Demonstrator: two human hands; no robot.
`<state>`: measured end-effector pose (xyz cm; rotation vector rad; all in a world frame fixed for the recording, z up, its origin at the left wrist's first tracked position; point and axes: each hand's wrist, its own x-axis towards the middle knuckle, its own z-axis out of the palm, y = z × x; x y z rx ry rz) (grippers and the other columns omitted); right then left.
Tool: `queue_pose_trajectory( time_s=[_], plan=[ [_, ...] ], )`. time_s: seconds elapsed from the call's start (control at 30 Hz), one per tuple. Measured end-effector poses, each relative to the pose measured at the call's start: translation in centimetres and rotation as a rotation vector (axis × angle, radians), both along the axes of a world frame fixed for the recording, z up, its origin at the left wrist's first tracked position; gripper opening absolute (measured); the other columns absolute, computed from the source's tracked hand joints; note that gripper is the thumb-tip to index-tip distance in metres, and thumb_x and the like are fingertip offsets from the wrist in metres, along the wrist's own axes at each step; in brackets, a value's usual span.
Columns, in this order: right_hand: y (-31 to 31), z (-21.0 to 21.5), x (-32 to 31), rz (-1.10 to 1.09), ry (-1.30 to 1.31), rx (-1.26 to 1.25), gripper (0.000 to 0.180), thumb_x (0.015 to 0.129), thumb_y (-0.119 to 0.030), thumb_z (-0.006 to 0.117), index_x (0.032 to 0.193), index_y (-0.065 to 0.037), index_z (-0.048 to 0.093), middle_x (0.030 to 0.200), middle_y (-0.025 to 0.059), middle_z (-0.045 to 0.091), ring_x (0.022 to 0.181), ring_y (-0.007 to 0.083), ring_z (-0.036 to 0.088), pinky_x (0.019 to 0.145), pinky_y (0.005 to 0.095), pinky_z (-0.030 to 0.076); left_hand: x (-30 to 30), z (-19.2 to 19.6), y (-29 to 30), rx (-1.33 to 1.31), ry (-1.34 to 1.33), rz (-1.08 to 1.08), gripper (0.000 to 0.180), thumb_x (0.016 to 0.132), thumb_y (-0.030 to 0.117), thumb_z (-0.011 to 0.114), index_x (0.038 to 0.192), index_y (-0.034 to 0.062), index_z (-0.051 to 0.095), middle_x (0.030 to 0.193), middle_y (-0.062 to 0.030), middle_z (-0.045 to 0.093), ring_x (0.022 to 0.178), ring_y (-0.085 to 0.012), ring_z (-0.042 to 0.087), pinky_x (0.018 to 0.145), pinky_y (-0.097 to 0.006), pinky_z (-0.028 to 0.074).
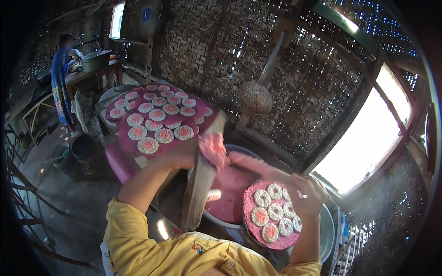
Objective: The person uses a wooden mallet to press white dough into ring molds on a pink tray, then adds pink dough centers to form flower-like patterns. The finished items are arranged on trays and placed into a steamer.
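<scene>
Right hand [307, 195] on round tray [251, 216] rim, beside basin [230, 191]

On the small round pink-stained woven tray [251, 216] lie 8 round white-and-pink rice cakes [275, 212]. The big pink tray [126, 145] behind carries roughly 20 more cakes [157, 114]. 2 dark buckets [84, 146] stand on the floor, and 1 wooden board [199, 184] leans upright.

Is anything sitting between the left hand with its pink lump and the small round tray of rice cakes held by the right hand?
Nothing visible blocks it. The left hand holds a pink lump over the basin of pink mix; the right hand grips the small round tray just beyond. A tilted wooden plank stands left of that gap.
</scene>
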<state>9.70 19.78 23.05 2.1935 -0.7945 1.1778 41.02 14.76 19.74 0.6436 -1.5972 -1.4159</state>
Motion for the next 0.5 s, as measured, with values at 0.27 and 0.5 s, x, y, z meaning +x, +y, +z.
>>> queue_pose_trajectory(
  time_s=[0.27, 0.5],
  plan=[
    [-1.5, -5.1, 4.9, 0.473, -0.868, 0.929, 0.017, 0.080, -0.008, 0.067, 0.091, 0.003, 0.060, 0.077, 0.0020, 0.059, 0.069, 0.0035, 0.050, 0.060, 0.0189, 0.040, -5.2, 1.0, -1.5, -0.272, -0.068, 0.256, 0.049, 0.066, 0.038, 0.072, 0.104, 0.0094, 0.061, 0.097, -0.0107, 0.064, 0.091, -0.0257, 0.062, 0.082, -0.035, 0.048],
    [-0.7, -7.1, 0.7, -0.014, -0.659, 0.839, 0.018, 0.077, -0.010, 0.070, 0.090, 0.001, 0.063, 0.066, -0.0016, 0.056, 0.058, 0.0018, 0.046, 0.051, 0.0185, 0.037, -2.0, 0.6, -3.6, -0.765, 0.041, 0.176, 0.005, 0.072, 0.007, 0.066, 0.069, 0.0041, 0.067, 0.082, -0.0075, 0.064, 0.079, -0.0178, 0.058, 0.072, -0.030, 0.047]
  ],
)
